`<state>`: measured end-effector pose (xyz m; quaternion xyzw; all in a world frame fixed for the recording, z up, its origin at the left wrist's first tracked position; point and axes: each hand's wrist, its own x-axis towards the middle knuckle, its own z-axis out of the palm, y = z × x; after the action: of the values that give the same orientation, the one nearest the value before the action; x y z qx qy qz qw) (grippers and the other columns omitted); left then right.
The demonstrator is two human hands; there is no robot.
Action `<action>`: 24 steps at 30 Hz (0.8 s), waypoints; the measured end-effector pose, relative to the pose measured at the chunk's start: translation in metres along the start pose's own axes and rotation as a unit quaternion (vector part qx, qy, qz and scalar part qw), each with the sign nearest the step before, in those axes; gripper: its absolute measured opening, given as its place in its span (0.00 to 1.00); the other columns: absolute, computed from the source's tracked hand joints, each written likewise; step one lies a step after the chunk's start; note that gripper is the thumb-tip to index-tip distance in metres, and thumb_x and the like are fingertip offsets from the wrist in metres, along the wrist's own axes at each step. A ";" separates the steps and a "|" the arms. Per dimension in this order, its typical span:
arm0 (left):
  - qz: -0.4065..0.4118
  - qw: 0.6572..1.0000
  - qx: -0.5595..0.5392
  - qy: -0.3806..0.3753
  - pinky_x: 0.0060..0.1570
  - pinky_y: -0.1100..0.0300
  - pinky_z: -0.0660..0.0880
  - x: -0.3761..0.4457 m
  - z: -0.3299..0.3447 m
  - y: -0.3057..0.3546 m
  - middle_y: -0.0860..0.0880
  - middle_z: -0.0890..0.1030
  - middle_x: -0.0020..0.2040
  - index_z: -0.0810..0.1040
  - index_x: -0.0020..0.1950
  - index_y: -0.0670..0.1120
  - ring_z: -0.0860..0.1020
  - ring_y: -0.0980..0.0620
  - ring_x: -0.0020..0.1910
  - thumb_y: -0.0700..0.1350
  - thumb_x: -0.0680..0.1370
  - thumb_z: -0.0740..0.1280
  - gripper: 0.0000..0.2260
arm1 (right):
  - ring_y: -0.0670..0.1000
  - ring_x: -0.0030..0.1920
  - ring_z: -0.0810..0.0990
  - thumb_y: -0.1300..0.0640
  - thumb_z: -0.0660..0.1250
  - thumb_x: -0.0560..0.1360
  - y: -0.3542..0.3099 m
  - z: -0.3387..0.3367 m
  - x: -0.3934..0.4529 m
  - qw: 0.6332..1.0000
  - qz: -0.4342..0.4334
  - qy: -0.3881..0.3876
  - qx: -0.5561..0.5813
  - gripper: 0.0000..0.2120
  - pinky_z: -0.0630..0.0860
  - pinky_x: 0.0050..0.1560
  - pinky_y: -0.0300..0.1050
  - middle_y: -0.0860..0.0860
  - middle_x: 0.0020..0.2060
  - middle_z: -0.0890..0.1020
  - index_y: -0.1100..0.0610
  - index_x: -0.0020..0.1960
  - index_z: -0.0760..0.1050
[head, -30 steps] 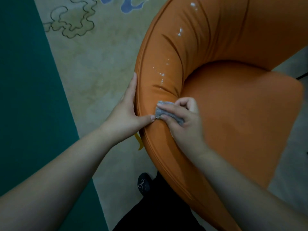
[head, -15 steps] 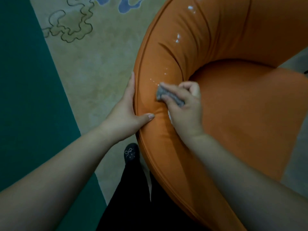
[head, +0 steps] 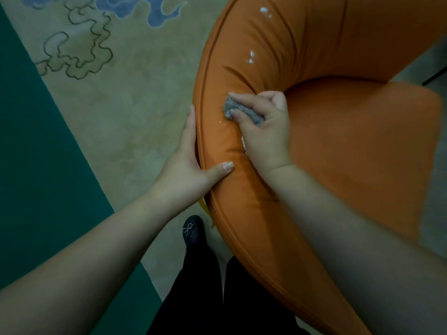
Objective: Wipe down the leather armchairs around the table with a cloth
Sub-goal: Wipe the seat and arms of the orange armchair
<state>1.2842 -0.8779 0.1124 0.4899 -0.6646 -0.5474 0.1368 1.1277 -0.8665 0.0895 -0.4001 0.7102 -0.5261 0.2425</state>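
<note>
Fingers of the right hand curl round a grey cloth, pressing it on the orange armchair backrest at frame centre. The left hand lies flat against the outer edge, fingers straight, thumb on top.

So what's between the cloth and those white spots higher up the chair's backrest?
In the head view, only creased orange leather of the armchair lies between the grey cloth and the white spots.

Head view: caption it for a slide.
Right hand rubs a grey cloth on the orange armchair; left hand steadies its rim.
</note>
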 end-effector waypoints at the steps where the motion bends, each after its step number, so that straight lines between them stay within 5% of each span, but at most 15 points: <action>1: 0.002 1.000 -0.002 -0.010 0.71 0.52 0.66 0.005 -0.004 0.002 0.62 0.51 0.78 0.39 0.78 0.59 0.59 0.64 0.74 0.53 0.69 0.76 0.53 | 0.47 0.50 0.73 0.63 0.72 0.70 0.000 -0.002 -0.005 1.000 0.004 -0.009 -0.001 0.13 0.71 0.57 0.34 0.55 0.48 0.70 0.55 0.54 0.82; 6: 0.014 0.999 0.005 -0.049 0.71 0.51 0.66 0.031 -0.023 0.011 0.59 0.51 0.79 0.40 0.79 0.57 0.58 0.62 0.74 0.57 0.65 0.76 0.55 | 0.49 0.49 0.73 0.64 0.71 0.70 -0.002 -0.015 -0.045 0.998 -0.034 -0.056 -0.015 0.15 0.72 0.55 0.35 0.54 0.46 0.69 0.54 0.56 0.80; 13: 0.024 0.993 0.022 -0.117 0.66 0.50 0.73 0.038 -0.032 0.010 0.64 0.53 0.73 0.34 0.78 0.57 0.66 0.56 0.72 0.55 0.62 0.76 0.59 | 0.45 0.47 0.72 0.62 0.72 0.70 -0.016 0.014 0.008 0.998 -0.032 -0.015 -0.053 0.13 0.69 0.53 0.29 0.54 0.46 0.70 0.53 0.53 0.82; 18: 0.021 0.987 0.032 -0.154 0.67 0.48 0.71 0.047 -0.041 0.011 0.58 0.49 0.79 0.33 0.77 0.59 0.65 0.52 0.73 0.57 0.58 0.77 0.63 | 0.46 0.47 0.71 0.64 0.69 0.71 -0.015 -0.005 -0.028 0.997 -0.034 -0.044 -0.051 0.14 0.70 0.51 0.31 0.56 0.46 0.69 0.52 0.55 0.80; 24: 0.022 0.991 0.055 -0.121 0.70 0.50 0.68 0.070 -0.045 0.020 0.55 0.52 0.79 0.37 0.79 0.56 0.63 0.54 0.74 0.60 0.63 0.75 0.58 | 0.47 0.53 0.74 0.65 0.69 0.73 -0.012 0.013 0.043 0.992 0.096 0.082 -0.008 0.13 0.68 0.56 0.28 0.56 0.52 0.71 0.52 0.54 0.81</action>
<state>1.2727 -0.9629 0.1213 0.4123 -0.7158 -0.5621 0.0404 1.1175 -0.9110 0.1002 -0.2878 0.7668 -0.5258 0.2299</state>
